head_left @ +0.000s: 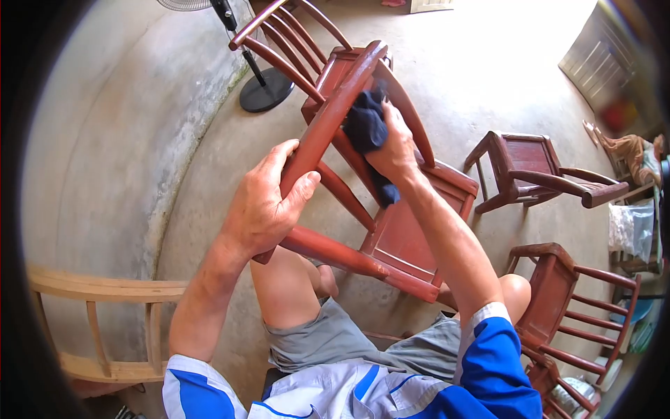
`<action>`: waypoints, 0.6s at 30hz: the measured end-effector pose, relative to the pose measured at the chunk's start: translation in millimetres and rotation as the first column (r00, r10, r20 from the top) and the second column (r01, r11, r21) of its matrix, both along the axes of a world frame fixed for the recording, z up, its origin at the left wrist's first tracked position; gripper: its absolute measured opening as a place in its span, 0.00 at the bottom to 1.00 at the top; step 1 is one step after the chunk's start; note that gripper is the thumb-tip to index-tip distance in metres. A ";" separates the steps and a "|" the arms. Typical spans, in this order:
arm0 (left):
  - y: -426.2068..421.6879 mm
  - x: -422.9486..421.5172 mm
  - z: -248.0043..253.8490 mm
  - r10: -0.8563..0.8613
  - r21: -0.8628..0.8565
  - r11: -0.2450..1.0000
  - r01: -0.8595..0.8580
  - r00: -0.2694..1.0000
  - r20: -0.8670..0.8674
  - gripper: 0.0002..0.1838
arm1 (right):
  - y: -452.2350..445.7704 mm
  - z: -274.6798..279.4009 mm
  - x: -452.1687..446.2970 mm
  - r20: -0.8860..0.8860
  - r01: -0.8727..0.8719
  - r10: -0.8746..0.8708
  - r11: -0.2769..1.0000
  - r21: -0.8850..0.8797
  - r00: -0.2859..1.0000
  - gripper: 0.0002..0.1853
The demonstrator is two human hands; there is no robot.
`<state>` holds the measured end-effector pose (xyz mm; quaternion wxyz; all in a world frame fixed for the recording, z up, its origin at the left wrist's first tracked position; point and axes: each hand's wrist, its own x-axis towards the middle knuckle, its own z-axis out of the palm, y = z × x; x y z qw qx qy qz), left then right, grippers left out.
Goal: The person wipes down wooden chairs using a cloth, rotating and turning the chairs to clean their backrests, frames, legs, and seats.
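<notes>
A reddish-brown wooden chair (412,241) is tilted in front of me, its backrest toward me and its seat beyond. My left hand (265,202) is wrapped round the chair's top rail near its lower end, thumb on one side and fingers on the other. In my right hand (396,146) is a bunched dark navy cloth (366,126), pressed against the backrest's middle slat. Part of the cloth hangs down below the hand along the slat. The right fingertips are partly hidden by the cloth.
Another red chair (335,73) stands just behind, near a black fan base (266,89). To the right are a chair (530,153) and a further chair (548,297). A pale wooden frame (105,286) is at lower left, beside the wall (132,105).
</notes>
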<state>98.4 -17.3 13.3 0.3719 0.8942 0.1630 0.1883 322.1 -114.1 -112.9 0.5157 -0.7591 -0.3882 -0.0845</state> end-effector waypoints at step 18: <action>3.3 -3.2 -1.4 -0.008 -0.133 0.991 0.000 0.998 -0.058 0.28 | -24.6 -72.4 34.5 0.361 -0.206 0.252 0.965 -0.162 0.898 0.06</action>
